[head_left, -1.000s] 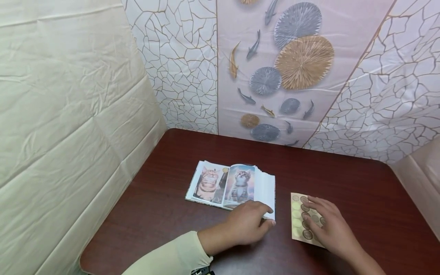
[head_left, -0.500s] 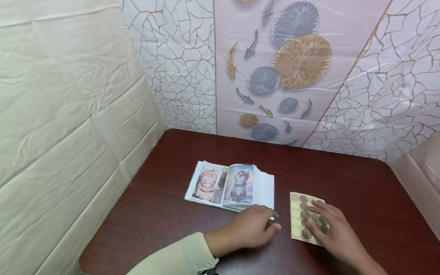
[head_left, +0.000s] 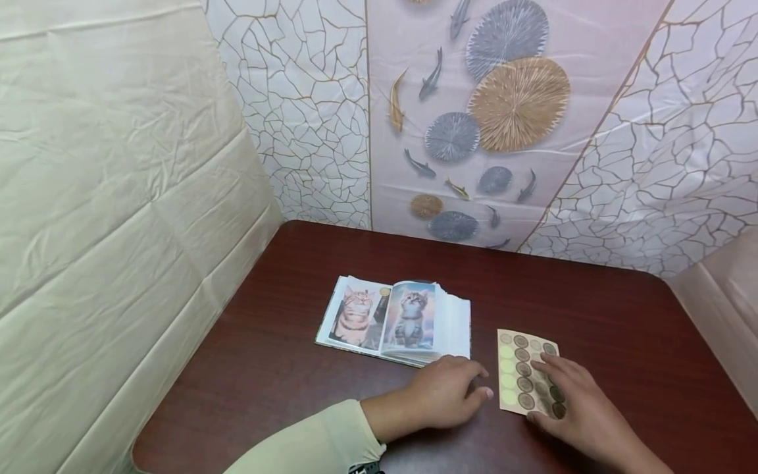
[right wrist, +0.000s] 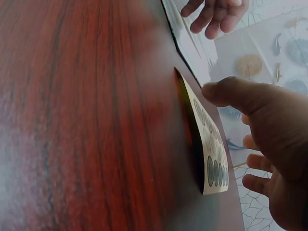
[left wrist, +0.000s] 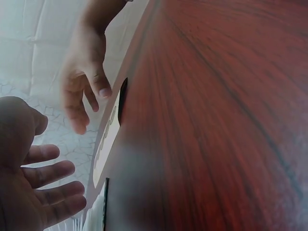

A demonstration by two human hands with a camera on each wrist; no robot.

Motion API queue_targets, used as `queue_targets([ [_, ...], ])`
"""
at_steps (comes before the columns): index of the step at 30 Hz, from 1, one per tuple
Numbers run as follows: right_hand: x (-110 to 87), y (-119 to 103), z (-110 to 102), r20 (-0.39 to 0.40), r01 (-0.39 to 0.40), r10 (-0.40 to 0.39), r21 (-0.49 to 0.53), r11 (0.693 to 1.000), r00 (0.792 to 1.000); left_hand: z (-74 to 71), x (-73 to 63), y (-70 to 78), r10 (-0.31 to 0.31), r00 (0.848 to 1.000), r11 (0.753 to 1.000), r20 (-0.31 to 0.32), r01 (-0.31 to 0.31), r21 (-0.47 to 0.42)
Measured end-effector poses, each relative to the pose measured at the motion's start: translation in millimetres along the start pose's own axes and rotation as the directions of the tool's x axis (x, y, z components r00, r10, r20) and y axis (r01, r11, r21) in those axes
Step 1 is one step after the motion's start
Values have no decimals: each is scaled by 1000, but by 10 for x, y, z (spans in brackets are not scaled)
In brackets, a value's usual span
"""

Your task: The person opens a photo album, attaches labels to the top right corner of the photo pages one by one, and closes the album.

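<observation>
An open photo album [head_left: 453, 322] lies on the table, showing two cat pictures; a small round gold sticker [head_left: 385, 291] sits on the left picture. Just in front of its lower right corner is my left hand [head_left: 444, 393], fingers loosely bent with nothing held. To the right lies a cream sticker sheet [head_left: 508, 380] with rows of round stickers; several spots in its left column are bare pale yellow. Over the sheet's right side hovers my right hand [head_left: 583, 411], fingers spread and gripping nothing. In the right wrist view the sheet's [right wrist: 214, 161] edge curls up off the table.
The dark red-brown wooden table [head_left: 284, 388] spreads around the album and sheet. A patterned cloth [head_left: 450, 197] hangs behind its far edge, and a cream cloth [head_left: 148, 263] hangs along the left side.
My left hand has drawn off the album's right page edge, moving right and a little toward me. My right thumb has moved off the sheet's stickers to its near edge, and the hand has spread.
</observation>
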State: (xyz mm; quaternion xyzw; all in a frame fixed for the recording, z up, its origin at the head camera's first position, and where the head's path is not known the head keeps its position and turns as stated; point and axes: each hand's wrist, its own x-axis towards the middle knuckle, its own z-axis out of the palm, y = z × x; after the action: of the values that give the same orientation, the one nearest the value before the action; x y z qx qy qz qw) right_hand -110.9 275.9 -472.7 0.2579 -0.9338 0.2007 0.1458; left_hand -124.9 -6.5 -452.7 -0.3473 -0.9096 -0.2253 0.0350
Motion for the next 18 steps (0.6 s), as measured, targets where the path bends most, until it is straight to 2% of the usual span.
queue_targets([
  [8,-49,53,26,37,-4,4,-18,1000,999,59,63,25,-7,1000,1000,3,7,-25],
  [18,-76,96,102,14,36,-35,-45,998,999,82,116,81,-18,1000,998,24,19,-56],
])
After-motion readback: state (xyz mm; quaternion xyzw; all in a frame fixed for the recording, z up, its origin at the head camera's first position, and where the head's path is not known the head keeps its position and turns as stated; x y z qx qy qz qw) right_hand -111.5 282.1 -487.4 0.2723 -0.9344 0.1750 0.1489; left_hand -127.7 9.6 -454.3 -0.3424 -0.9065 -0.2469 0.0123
